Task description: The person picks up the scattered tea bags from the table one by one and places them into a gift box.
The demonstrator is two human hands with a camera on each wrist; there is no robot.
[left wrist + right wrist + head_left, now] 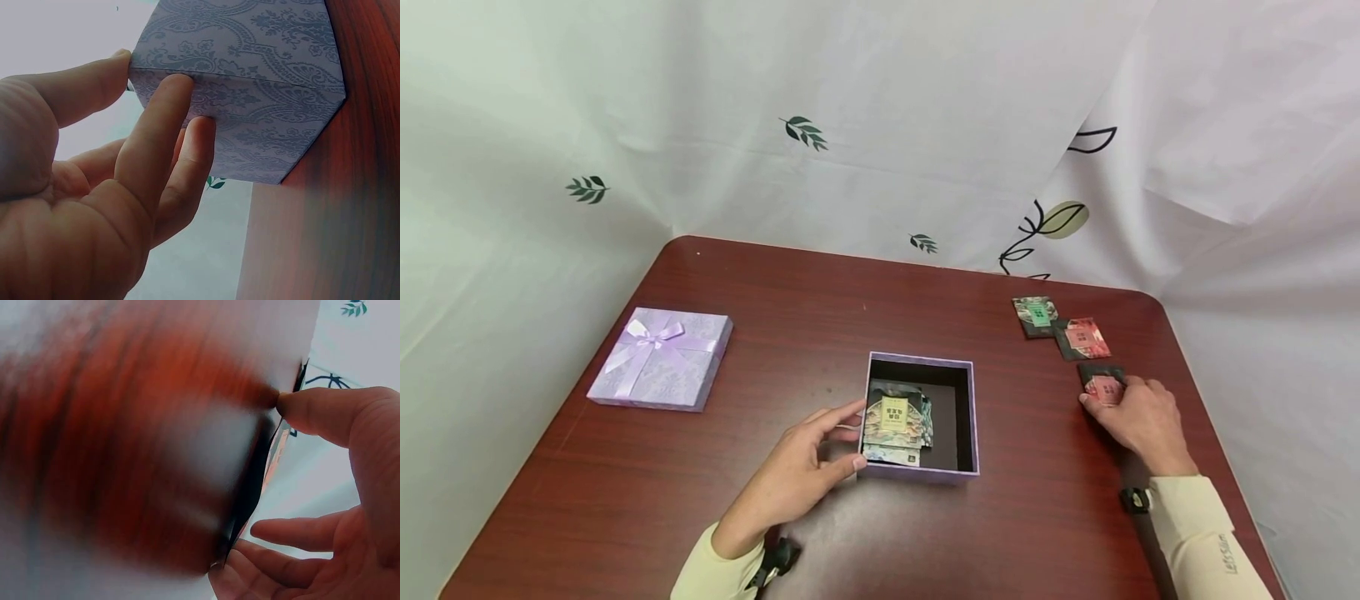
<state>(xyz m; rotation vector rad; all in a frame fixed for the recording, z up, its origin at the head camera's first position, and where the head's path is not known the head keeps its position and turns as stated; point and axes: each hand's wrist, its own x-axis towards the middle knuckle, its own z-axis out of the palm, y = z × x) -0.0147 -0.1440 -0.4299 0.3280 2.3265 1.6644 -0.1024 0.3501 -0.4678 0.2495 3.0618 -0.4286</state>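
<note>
A lidless purple box stands at the middle of the table with several flat printed packets lying in its left part. My left hand is at the box's left side. In the left wrist view, its extended fingers touch the patterned wall and the thumb tip reaches the edge. Over at the right, my right hand pinches a black and red packet between thumb and fingers at opposite edges. The right wrist view shows this packet edge-on, close to the table.
Behind the right hand lie a red packet and a green and black packet, their corners meeting. A purple lid with a ribbon bow rests at the table's left. White cloth hangs along the back and sides.
</note>
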